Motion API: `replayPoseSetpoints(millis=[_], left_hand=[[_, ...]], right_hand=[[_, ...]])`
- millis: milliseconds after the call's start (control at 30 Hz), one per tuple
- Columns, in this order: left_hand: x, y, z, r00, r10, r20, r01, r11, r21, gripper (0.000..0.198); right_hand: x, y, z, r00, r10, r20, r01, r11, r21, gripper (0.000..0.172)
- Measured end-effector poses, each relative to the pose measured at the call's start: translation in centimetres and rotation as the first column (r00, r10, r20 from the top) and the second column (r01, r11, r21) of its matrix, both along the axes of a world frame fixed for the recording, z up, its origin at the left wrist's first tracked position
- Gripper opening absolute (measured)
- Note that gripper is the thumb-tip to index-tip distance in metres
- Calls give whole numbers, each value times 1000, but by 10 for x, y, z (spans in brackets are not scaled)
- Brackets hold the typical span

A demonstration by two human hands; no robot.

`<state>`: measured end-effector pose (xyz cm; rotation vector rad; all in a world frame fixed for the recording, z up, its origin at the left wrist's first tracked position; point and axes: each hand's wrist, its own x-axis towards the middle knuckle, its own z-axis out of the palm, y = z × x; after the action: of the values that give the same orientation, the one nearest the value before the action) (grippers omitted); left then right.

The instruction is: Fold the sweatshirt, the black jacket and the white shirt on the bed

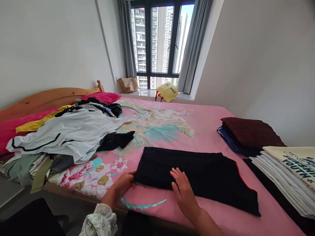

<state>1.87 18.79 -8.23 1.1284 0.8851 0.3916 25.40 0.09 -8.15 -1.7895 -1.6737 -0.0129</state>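
Note:
A black garment with thin red trim at its right end lies folded into a long strip on the bed; its exact kind does not show. At its near left corner, my left hand has its fingers closed on the hem, the fingertips partly hidden. My right hand lies with fingers stretched out over the near edge, about the middle of the strip.
A loose heap of clothes with a white garment on top covers the bed's left side. On the right are a dark red plaid folded garment and a stack of white folded shirts. A yellow bag stands by the window.

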Motion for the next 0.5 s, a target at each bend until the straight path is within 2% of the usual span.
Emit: replayPoseSetpoints(millis=[67,133,167,200,267,300,367,433,500], left_hand=[[-2,-3,-2,998,-44,33,41,994,98,39],[0,-7,-4,995,-92,22,80,939,336,33],[1,-8,-6,995,-95,-20,93,868,487,31],[3,-8,-8,994,-64,-91,107,775,623,30],[10,-7,-15,953,112,-282,164,593,788,32],[14,-5,-19,898,223,-379,214,531,820,36],[24,2,-28,744,399,-536,335,471,816,43],[37,9,-36,614,487,-621,438,444,782,47],[52,17,-41,567,515,-643,486,421,765,47]], right_hand=[[-17,43,14,997,65,-49,-67,997,-48,40],[-26,81,18,992,98,-84,-104,992,-69,40],[-28,97,16,990,101,-98,-108,992,-71,41],[-29,110,11,989,93,-111,-102,992,-76,42],[-28,129,-4,989,48,-142,-64,992,-109,44],[-27,134,-13,988,25,-153,-45,990,-132,45],[-25,138,-29,987,-3,-161,-23,987,-157,46],[-25,138,-39,985,-12,-171,-13,990,-143,45],[-26,137,-43,979,-24,-202,-2,992,-126,45]])
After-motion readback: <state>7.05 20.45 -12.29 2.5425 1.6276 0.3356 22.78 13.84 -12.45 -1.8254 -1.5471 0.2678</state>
